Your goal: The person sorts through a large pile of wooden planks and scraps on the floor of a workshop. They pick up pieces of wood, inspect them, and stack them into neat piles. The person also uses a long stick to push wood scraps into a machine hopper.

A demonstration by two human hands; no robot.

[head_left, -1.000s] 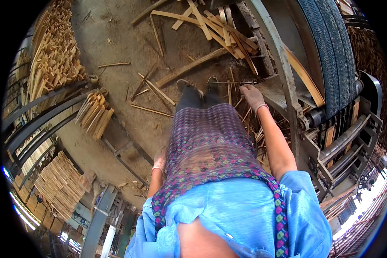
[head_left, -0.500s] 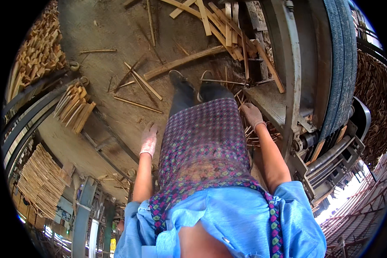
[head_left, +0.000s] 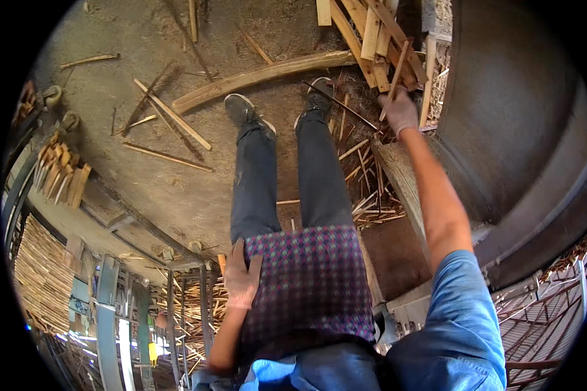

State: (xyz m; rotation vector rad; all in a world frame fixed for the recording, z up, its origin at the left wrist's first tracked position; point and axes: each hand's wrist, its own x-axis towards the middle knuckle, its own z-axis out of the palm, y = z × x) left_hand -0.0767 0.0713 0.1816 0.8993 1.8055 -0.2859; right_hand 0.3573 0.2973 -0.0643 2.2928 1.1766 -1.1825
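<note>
My right hand [head_left: 398, 111], in a pale glove, reaches forward and grips a thin wooden strip [head_left: 394, 83] that rises from the heap of offcuts [head_left: 365, 32] at the top. A long thin stick [head_left: 342, 104] lies just left of that hand. My left hand [head_left: 242, 277], also gloved, rests flat against my hip on the checked purple apron [head_left: 313, 280] and holds nothing. My legs in dark trousers and two shoes [head_left: 241, 107] stand on the dusty ground.
A long bent plank [head_left: 261, 75] lies in front of my feet, with loose sticks [head_left: 169, 124] to the left. Thin splinters [head_left: 372, 195] litter the ground by a large grey machine body [head_left: 509, 117] at right. Bundles of slats [head_left: 62, 176] and stacked strips [head_left: 42, 274] stand at left.
My view has tipped further down and my legs now fill the middle. My right hand went forward to the offcut heap and took the strip. My left hand came in onto my hip.
</note>
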